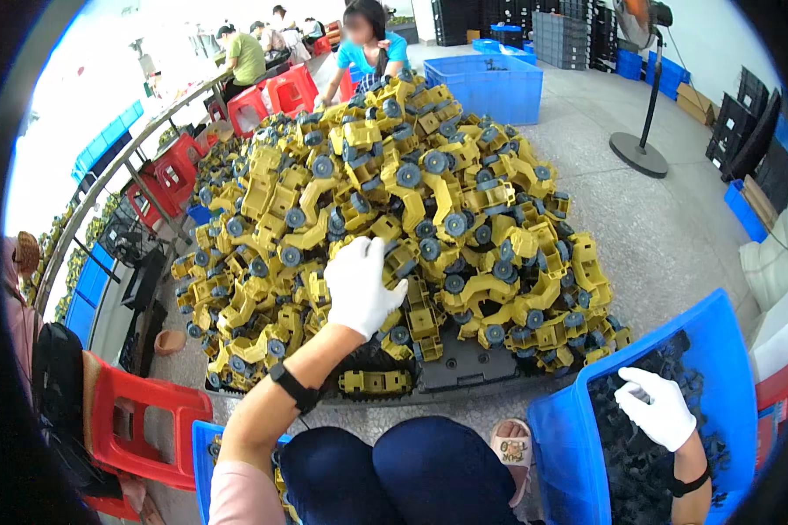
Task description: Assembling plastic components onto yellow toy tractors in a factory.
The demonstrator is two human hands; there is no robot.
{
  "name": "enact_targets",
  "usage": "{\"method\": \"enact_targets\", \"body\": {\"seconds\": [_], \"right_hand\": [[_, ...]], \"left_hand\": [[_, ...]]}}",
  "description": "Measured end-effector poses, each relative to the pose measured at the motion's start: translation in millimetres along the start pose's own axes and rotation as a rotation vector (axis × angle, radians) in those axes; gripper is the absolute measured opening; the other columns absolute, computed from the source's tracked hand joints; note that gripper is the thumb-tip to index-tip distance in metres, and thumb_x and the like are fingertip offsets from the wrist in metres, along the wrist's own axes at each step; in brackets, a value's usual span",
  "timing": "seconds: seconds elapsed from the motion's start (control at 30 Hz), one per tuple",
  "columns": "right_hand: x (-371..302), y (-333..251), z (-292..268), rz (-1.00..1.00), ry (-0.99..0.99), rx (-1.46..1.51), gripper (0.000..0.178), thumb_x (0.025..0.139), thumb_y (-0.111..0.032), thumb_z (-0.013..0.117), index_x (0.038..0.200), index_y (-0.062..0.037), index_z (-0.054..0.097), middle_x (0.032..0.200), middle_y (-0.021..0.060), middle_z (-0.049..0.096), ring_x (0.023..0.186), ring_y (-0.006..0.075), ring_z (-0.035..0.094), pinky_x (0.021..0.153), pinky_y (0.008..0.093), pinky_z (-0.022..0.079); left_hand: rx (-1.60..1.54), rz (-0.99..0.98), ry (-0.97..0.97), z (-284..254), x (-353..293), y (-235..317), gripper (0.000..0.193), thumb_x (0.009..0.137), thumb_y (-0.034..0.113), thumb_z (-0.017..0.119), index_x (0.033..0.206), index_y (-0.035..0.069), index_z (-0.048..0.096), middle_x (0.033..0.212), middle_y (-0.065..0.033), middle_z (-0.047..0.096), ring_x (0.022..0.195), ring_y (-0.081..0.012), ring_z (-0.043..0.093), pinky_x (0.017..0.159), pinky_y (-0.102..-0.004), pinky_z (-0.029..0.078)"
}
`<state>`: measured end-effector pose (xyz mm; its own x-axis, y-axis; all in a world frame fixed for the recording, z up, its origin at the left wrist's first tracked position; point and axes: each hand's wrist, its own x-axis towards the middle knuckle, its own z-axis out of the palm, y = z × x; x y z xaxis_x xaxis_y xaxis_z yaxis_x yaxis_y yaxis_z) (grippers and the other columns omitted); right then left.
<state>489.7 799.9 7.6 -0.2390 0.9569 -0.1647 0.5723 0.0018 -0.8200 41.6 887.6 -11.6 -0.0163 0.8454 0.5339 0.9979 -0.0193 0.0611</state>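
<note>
1. Yellow chassis (411, 210) are heaped across mid-frame.
2. At centre, the left hand (359, 282) is held over them, thumb spread; whether anything is gripped cannot be told.
3. Lower right, the right hand (658, 409) is held above black parts (635, 477) in a blue bin (716, 359), fingers and thumb apart.

We can read no text, label, brand, number or sign for certain anywhere in view. At five o'clock we make out a small dark print (515, 451) with letter-like shapes on the strap of a pink slipper (519, 473), and between two and three o'clock small pale marks (717, 161) on stacked black crates (729, 136), too tiny to decipher.
</note>
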Motion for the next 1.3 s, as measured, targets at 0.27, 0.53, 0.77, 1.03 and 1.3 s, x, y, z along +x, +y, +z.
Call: {"method": "enact_targets", "body": {"seconds": [0.27,0.53,0.77,1.03,1.3], "right_hand": [[28,-11,13,-0.046,-0.069,0.031,0.041,0.088,-0.008,0.068,0.126,0.0030,0.056,0.088,0.0101,0.070,0.067,0.0119,0.064,0.060,0.0257,0.054],[25,-28,32,-0.135,-0.106,0.031,0.040,0.086,-0.008,0.070,0.123,0.0033,0.059,0.091,0.0116,0.070,0.069,0.0119,0.064,0.062,0.0263,0.054],[24,-32,27,-0.066,-0.118,-0.007,0.039,0.086,-0.009,0.070,0.122,0.0024,0.060,0.088,0.0106,0.070,0.068,0.0116,0.064,0.061,0.0263,0.054],[27,-28,24,-0.307,0.050,-0.007,0.043,0.086,-0.010,0.070,0.125,0.0040,0.056,0.089,0.0124,0.070,0.071,0.0165,0.066,0.066,0.0296,0.055],[42,-99,51,-0.565,-0.422,0.094,0.099,0.073,-0.046,0.079,0.144,0.0034,0.031,0.134,0.0246,0.049,0.124,0.0299,0.050,0.105,0.0380,0.039]], "left_hand": [[-0.048,0.142,0.313,-12,54,-12,0.056,0.071,0.021,0.078,0.119,0.005,0.055,0.110,-0.0161,0.056,0.103,-0.0342,0.054,0.088,-0.0429,0.045],[-0.077,-0.075,0.405,-9,162,-44,0.073,0.071,0.020,0.076,0.137,0.013,0.046,0.136,-0.0156,0.049,0.123,-0.0337,0.048,0.101,-0.0453,0.041],[-0.402,0.043,0.396,0,177,-99,0.031,0.073,0.002,0.069,0.102,0.008,0.059,0.105,-0.0139,0.062,0.102,-0.0325,0.059,0.091,-0.0369,0.046],[-0.847,0.058,0.599,-93,93,-19,0.023,0.084,-0.003,0.057,0.105,0.006,0.056,0.117,-0.0090,0.062,0.109,-0.0203,0.058,0.100,-0.0336,0.043],[-2.033,-0.109,-0.649,-83,-25,105,0.031,0.092,0.030,0.065,0.106,0.007,0.051,0.119,-0.0226,0.057,0.110,-0.0387,0.060,0.087,-0.0484,0.054]]}}
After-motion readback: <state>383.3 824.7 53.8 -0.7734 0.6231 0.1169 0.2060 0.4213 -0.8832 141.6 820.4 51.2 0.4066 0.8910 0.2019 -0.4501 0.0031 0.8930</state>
